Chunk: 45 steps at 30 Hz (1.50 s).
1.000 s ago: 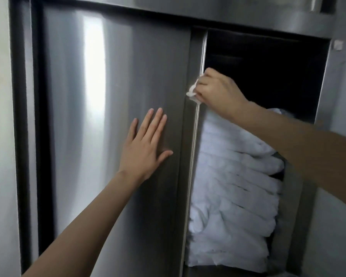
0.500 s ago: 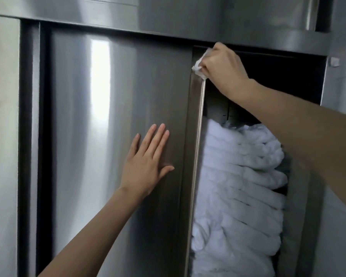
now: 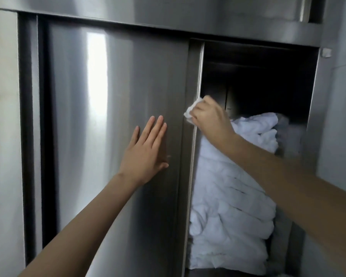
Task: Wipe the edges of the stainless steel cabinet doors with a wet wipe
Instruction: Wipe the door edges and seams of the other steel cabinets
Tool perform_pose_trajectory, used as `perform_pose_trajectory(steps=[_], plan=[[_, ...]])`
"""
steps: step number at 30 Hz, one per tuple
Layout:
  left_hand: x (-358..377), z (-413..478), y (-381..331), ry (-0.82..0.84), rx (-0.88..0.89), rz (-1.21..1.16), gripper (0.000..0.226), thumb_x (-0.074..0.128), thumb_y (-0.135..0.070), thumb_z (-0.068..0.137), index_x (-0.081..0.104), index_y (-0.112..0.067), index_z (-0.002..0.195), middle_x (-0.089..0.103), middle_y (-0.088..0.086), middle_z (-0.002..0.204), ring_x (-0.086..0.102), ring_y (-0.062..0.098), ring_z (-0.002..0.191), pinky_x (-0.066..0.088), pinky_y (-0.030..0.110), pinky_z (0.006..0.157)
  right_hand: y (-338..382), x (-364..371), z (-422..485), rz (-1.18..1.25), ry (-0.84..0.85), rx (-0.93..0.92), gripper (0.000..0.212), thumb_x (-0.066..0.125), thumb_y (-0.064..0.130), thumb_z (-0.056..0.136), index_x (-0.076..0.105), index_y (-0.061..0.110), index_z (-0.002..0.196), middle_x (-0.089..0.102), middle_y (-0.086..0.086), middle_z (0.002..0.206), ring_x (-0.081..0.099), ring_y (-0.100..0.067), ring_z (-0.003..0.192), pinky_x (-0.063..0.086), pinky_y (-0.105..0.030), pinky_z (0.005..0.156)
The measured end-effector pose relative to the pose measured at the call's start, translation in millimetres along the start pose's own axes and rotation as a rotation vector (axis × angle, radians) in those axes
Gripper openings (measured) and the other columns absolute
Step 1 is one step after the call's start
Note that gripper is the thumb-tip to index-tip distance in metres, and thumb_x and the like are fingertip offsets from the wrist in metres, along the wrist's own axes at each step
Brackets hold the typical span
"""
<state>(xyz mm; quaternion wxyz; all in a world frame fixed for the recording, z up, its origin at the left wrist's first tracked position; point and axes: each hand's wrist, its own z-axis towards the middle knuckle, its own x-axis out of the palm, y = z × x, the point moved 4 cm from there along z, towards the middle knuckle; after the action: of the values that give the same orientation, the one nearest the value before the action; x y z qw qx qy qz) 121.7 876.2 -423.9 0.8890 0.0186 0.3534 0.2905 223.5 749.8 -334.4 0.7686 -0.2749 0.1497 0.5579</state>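
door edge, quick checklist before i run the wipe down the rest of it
1. Grip: right hand holds the wet wipe bunched in its fingers: ok.
2. Contact: wet wipe sits against the door edge: ok.
3. Brace: left hand lies flat on the cabinet door: ok.
4. Path: door edge below the wipe is free of the left hand: ok.
5. Clearance: room for the knuckles beside the stacked white towels: cannot tell.
6. Wipe damp enough: cannot tell.

Brushed glossy steel door (image 3: 112,116)
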Motion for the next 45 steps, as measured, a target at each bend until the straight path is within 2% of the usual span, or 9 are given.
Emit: perform_pose_trajectory(steps=[1,2,3,4,9,15,20,26,45], plan=[[-2,-1,1,0.017,0.018,-0.014,0.110,0.060,-0.059,0.085,-0.017,-0.015,0.151,-0.029,-0.001,0.156,-0.027,0.019,0.144,-0.002,0.042,0.122,1,23,-22,0.153,-0.019,0.055,0.009,0.040,-0.006,0.064,0.047,-0.002,0.063,0.051,-0.020,0.069,0.049,-0.028,0.071,0.035,-0.034,0.065],[-3,-3,1,0.030,0.032,-0.024,0.114,0.065,-0.057,0.082,-0.015,-0.014,0.152,-0.030,-0.001,0.155,-0.025,0.020,0.145,-0.002,0.040,0.122,9,39,-48,-0.015,-0.008,-0.085,0.061,0.012,0.028,0.095,0.054,-0.004,0.062,0.055,-0.021,0.070,0.053,-0.030,0.072,0.037,-0.033,0.066],[-3,-5,0,0.036,0.043,-0.028,0.117,0.069,-0.055,0.080,-0.014,-0.013,0.152,-0.029,0.000,0.154,-0.024,0.021,0.146,-0.003,0.039,0.122,17,43,-68,-0.175,0.125,-0.175,0.026,0.062,0.004,0.089,0.062,-0.002,0.064,0.060,-0.019,0.071,0.058,-0.030,0.074,0.044,-0.033,0.067],[-3,-9,-1,0.039,0.051,-0.033,0.119,0.071,-0.053,0.078,-0.013,-0.012,0.152,-0.028,0.002,0.155,-0.022,0.023,0.147,-0.002,0.039,0.123,23,61,-90,-0.172,0.235,-0.164,0.017,0.075,0.002,0.076,0.065,0.004,0.062,0.062,-0.012,0.068,0.061,-0.026,0.071,0.049,-0.030,0.064],[16,-45,-8,0.078,0.078,-0.021,0.115,0.076,-0.044,0.077,-0.003,-0.012,0.153,-0.015,0.007,0.160,-0.015,0.027,0.148,0.004,0.043,0.123,53,107,-160,-0.141,0.362,-0.244,0.027,0.086,0.004,0.043,0.068,0.020,0.054,0.057,0.006,0.055,0.059,-0.014,0.059,0.049,-0.018,0.054],[51,-90,-17,0.104,0.083,0.012,0.114,0.084,-0.035,0.070,0.009,-0.013,0.154,0.001,0.008,0.162,-0.002,0.032,0.149,0.015,0.049,0.121,39,85,-166,0.128,0.222,-0.086,0.010,0.078,-0.004,0.069,0.072,0.002,0.073,0.068,-0.011,0.077,0.065,-0.027,0.076,0.055,-0.035,0.069],[60,-86,-23,0.069,0.051,-0.002,0.118,0.088,-0.022,0.065,0.009,-0.012,0.153,0.006,0.010,0.162,0.003,0.035,0.149,0.015,0.049,0.120,25,44,-184,0.101,0.033,-0.099,0.012,0.080,-0.007,0.066,0.072,0.000,0.071,0.070,-0.007,0.075,0.063,-0.023,0.070,0.052,-0.027,0.067],[65,-82,-34,0.114,0.047,0.007,0.112,0.075,-0.025,0.082,-0.014,-0.018,0.150,-0.018,0.005,0.160,-0.022,0.031,0.146,-0.006,0.042,0.120,10,34,-216,0.064,0.063,-0.057,0.014,0.082,-0.005,0.064,0.074,-0.001,0.076,0.072,-0.009,0.077,0.066,-0.025,0.073,0.058,-0.030,0.065],[73,-62,-84,0.130,0.066,0.080,0.113,0.063,-0.029,0.090,-0.037,-0.012,0.141,-0.040,0.009,0.149,-0.042,0.032,0.133,-0.017,0.045,0.115,-28,19,-248,0.028,0.011,0.056,0.003,0.074,0.000,0.075,0.074,-0.002,0.077,0.071,-0.010,0.077,0.064,-0.027,0.073,0.057,-0.036,0.063]])
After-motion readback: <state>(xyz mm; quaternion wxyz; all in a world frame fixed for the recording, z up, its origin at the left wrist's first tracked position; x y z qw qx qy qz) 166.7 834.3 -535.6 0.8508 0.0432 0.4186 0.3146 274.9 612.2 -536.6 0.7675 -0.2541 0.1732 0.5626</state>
